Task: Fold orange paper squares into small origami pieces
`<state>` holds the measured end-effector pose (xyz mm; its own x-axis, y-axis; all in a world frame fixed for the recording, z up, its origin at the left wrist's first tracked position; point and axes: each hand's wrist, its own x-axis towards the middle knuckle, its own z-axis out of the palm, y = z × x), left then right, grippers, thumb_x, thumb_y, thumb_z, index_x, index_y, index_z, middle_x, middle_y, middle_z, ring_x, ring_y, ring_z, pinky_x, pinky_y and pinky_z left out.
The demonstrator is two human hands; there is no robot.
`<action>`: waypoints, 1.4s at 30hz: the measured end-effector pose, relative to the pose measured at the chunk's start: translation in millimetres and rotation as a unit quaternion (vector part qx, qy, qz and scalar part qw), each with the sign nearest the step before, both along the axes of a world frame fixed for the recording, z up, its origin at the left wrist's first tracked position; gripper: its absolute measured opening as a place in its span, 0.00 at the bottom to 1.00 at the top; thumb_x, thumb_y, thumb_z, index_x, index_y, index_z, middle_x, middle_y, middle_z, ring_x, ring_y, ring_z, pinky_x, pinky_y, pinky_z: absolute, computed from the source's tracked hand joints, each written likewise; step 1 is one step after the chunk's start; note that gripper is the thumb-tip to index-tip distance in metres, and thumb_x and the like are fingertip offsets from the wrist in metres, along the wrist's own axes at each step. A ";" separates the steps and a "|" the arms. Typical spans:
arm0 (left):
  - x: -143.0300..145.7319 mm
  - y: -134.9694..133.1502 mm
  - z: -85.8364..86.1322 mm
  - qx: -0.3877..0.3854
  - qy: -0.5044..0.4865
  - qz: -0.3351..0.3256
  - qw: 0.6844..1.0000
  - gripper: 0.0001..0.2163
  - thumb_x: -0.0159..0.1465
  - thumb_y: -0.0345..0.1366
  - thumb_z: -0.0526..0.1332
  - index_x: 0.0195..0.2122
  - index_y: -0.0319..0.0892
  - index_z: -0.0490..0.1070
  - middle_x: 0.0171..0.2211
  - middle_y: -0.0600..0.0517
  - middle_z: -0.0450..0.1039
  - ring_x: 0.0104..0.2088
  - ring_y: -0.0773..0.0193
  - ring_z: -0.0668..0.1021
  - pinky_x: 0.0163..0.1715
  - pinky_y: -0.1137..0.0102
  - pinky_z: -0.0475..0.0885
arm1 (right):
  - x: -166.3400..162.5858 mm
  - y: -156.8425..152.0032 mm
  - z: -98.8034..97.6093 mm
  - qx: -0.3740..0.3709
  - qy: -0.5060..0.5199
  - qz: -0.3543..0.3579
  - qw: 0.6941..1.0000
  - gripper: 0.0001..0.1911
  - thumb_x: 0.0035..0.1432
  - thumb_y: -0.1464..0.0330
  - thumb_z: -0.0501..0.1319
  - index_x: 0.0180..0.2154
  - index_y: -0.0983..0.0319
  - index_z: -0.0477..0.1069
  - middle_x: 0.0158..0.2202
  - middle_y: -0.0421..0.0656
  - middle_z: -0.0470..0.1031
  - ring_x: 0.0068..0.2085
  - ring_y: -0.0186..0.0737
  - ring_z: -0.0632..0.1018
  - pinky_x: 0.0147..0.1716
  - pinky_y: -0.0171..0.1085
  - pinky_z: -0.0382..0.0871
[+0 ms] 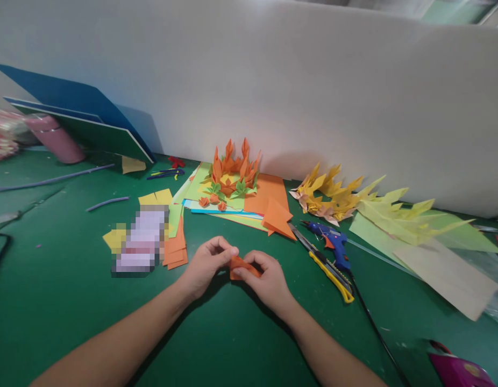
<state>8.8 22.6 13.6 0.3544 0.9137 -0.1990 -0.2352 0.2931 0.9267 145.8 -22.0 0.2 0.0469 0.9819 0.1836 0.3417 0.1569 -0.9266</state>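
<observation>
My left hand (206,264) and my right hand (265,278) meet over the green table (63,301), both pinching a small folded piece of orange paper (241,266) between fingertips and thumbs. The paper sits just above the table surface. Behind my hands lies a stack of orange and coloured sheets (269,201) with an orange paper flower (233,169) standing on it. A folded orange triangle (278,219) rests at the front of that stack.
A blue glue gun (333,244) and a yellow utility knife (329,269) lie right of my hands. Yellow paper flowers (333,196) and pale sheets (442,269) sit farther right. Orange squares (175,250), yellow paper and blue boards (79,115) are left. A white wall (313,80) backs the table.
</observation>
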 end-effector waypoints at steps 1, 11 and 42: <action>0.3 -0.1 0.7 -0.001 0.011 0.002 1.000 0.15 0.44 0.41 0.70 0.19 0.40 0.64 0.18 0.59 0.65 0.20 0.73 0.66 0.21 0.76 0.61 | 0.2 0.1 -0.1 -0.001 -0.001 -0.001 1.000 0.09 0.46 0.66 0.62 0.19 0.61 0.66 0.19 0.36 0.67 0.22 0.32 0.66 0.23 0.31 0.59; 1.1 0.5 1.1 0.026 0.016 -0.004 1.000 0.14 0.46 0.41 0.69 0.27 0.40 0.67 0.24 0.58 0.68 0.25 0.72 0.70 0.28 0.75 0.66 | 6.5 3.8 -3.5 -0.029 0.082 -0.048 0.995 0.11 0.46 0.62 0.62 0.21 0.61 0.66 0.19 0.37 0.68 0.23 0.33 0.68 0.23 0.32 0.63; -0.6 -3.0 -1.8 0.296 0.210 -0.019 0.932 0.06 0.56 0.34 0.59 0.29 0.41 0.74 0.29 0.49 0.76 0.31 0.63 0.76 0.34 0.69 0.70 | 5.7 5.0 -8.4 0.074 0.100 -0.068 0.990 0.04 0.52 0.67 0.61 0.28 0.61 0.68 0.29 0.41 0.71 0.31 0.36 0.72 0.30 0.35 0.66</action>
